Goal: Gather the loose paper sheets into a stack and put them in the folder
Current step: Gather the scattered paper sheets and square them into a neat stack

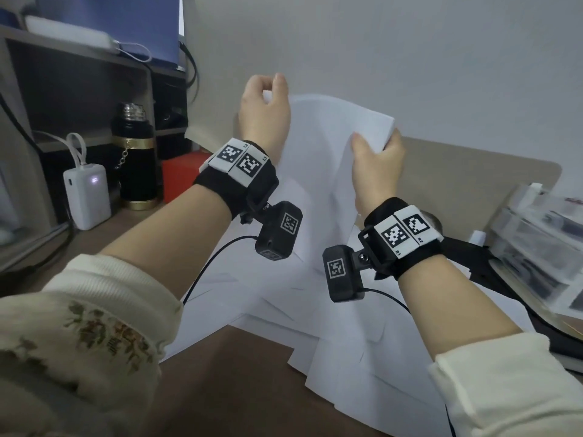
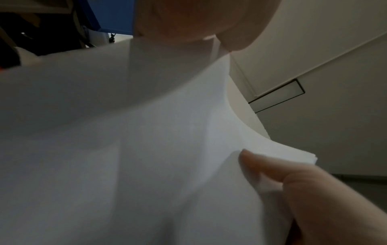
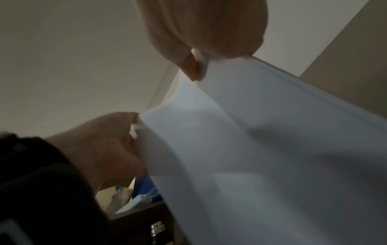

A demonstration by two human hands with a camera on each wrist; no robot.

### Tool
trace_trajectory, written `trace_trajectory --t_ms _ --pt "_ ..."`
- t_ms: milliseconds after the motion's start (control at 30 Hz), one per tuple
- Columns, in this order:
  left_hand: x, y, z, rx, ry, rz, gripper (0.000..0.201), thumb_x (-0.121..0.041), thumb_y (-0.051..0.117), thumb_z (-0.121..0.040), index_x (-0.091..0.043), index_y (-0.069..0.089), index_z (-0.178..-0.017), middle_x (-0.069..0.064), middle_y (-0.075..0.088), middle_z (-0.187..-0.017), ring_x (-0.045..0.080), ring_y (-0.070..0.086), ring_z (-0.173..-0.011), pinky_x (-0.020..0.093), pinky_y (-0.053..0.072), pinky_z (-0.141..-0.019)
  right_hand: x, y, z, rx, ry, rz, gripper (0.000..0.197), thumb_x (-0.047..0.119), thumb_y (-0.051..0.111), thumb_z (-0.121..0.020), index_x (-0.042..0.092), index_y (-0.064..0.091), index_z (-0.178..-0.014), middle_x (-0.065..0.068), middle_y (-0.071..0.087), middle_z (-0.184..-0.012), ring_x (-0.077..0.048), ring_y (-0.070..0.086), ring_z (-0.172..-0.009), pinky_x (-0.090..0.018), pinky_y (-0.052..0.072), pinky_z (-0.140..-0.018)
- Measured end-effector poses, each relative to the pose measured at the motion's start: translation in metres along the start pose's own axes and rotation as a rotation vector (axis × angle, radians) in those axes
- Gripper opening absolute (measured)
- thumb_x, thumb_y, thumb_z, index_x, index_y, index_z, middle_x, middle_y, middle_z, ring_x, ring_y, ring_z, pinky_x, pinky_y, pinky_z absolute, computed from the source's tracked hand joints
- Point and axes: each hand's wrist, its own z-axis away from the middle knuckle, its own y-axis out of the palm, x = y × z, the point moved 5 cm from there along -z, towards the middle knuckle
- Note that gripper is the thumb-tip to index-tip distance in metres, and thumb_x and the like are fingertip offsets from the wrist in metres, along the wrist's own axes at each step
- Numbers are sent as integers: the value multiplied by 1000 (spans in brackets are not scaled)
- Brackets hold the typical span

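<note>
The white tag (image 1: pixel 407 233) on the right wrist band (image 1: pixel 402 244) shows "R1" and "R2"; nothing else is readable.

White paper sheets (image 1: pixel 318 159); black flask (image 1: pixel 134 159), gold bands; cream floral-print sleeve (image 1: pixel 94 326); brown desk (image 1: pixel 220 389)

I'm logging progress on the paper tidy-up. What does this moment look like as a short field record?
left hand: pinches top left corner of held sheets
right hand: grips top right corner of held sheets
held sheets: raised above the desk, bowed
loose sheets: still spread on desk
folder: cannot tell
left of the sheets: black flask, white charger
</note>
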Motion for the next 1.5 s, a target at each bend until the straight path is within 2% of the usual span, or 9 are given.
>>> trace_trajectory --t_ms 133,233,300,400,667,867,1100,1267,1500 --pt "-2 -7 -6 4 -67 75 8 -26 53 -93 -18 53 -94 -16 50 -84 -3 47 -74 13 39 -64 17 13 -3 25 -22 44 13 36 65 -82 32 53 -88 13 60 -91 -10 60 -88 -33 53 -84" --pt "-2 -14 -7 -29 -84 98 9 -20 56 -89 -16 51 -96 -12 50 -85 -1 47 -73 8 37 -57 22 20 -6 29 30 26 23 47 62 -85 25 56 -90 19 55 -89 8 52 -81 -20 44 -73" --pt "0 -17 -7 -36 -108 108 12 -17 55 -88 -16 50 -99 -9 49 -89 2 47 -73 12 39 -59 23 23 -8 6 62 20 23 46 61 -86 24 56 -83 18 55 -86 11 48 -72 -16 39 -64" --pt "2 -21 -7 -28 -142 124 19 -17 55 -87 -17 47 -104 -10 45 -91 5 48 -79 18 39 -65 23 24 -8 -42 69 34 17 37 60 -84 26 54 -73 14 52 -75 -2 48 -65 -23 42 -65" --pt "5 -33 -6 -15 -179 66 29 -26 58 -86 -20 44 -110 -2 49 -104 9 49 -82 21 39 -62 21 21 -11 -66 108 34 11 31 58 -82 24 55 -74 15 52 -74 -5 48 -64 -24 43 -63" --pt "5 -32 -4 18 -247 94 27 -29 53 -89 -17 47 -112 -6 48 -88 8 48 -74 22 36 -57 20 21 -12 -55 135 13 12 31 58 -81 23 55 -74 8 54 -78 -8 48 -64 -25 40 -60" --pt "10 -30 1 38 -283 65 24 -34 52 -91 -17 45 -106 -8 43 -80 6 43 -65 22 33 -52 14 17 -11 -20 139 -30 27 36 66 -80 21 49 -67 13 49 -60 -1 42 -45 -20 39 -54" --pt "13 -28 -3 41 -251 44 22 -34 53 -90 -15 47 -101 -7 43 -77 7 43 -62 11 35 -38 2 19 -11 34 161 -86 30 48 73 -74 22 57 -72 9 62 -72 -7 57 -64 -25 49 -66" --pt "39 -25 -12 222 -136 131 48 -52 69 -82 -18 48 -107 -3 62 -100 13 65 -89 31 56 -83 -1 17 -5 136 95 -138 18 12 78 -77 21 63 -76 12 68 -74 2 64 -62 -13 48 -62"
